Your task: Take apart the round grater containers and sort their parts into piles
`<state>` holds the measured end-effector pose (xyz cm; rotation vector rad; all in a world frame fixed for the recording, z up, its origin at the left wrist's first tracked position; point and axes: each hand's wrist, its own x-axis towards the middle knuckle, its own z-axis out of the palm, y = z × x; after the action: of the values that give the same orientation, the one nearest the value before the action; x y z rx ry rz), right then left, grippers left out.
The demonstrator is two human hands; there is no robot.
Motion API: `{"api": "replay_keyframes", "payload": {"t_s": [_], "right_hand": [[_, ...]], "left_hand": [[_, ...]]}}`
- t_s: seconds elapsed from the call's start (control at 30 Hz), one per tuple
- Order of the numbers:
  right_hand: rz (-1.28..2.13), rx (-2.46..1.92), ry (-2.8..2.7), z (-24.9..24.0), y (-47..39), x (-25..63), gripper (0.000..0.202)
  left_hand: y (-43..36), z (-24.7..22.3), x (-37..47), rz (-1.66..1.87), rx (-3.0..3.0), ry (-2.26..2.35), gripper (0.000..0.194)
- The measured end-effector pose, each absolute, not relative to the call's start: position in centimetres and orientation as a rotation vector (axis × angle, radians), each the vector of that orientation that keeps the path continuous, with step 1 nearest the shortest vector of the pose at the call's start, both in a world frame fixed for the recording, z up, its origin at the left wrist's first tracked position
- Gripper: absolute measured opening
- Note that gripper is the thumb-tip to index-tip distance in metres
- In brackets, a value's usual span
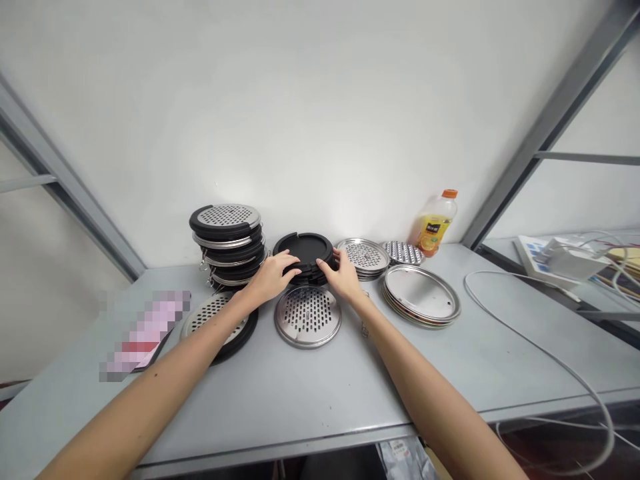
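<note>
Both hands are at a stack of black round rings (pixel 307 248) near the wall. My left hand (pixel 275 272) rests on the stack's left front edge with fingers apart. On its right edge, my right hand (pixel 343 272) has thumb and fingers around the rim. In front of the stack lies a perforated metal disc (pixel 309 316). Partly under my left forearm is another perforated disc with a black ring (pixel 245 340). A tall stack of discs with black rims (pixel 227 217) stands to the left.
Perforated discs (pixel 364 256), a grater-like plate (pixel 403 252) and a stack of smooth metal plates (pixel 421 292) sit to the right. Behind them stands a juice bottle (pixel 434 230). A white cable (pixel 530 340) curves across the table (pixel 250 417). A pink blurred item (pixel 153 330) lies left.
</note>
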<state>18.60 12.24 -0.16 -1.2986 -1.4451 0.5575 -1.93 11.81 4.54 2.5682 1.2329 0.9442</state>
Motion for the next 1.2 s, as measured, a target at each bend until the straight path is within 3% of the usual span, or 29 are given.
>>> {"api": "replay_keyframes", "payload": {"t_s": [0.9,1.2], "right_hand": [[0.502,-1.379,-1.407,-0.2,11.9,17.7,0.056],[0.437,-1.339,-1.457,-0.6,12.0,17.6,0.06]], "left_hand": [[12.5,5.1,-3.1,0.804,2.692,1.118,0.027],[11.2,3.5,-1.4,0.942,2.63,1.304,0.027]]}}
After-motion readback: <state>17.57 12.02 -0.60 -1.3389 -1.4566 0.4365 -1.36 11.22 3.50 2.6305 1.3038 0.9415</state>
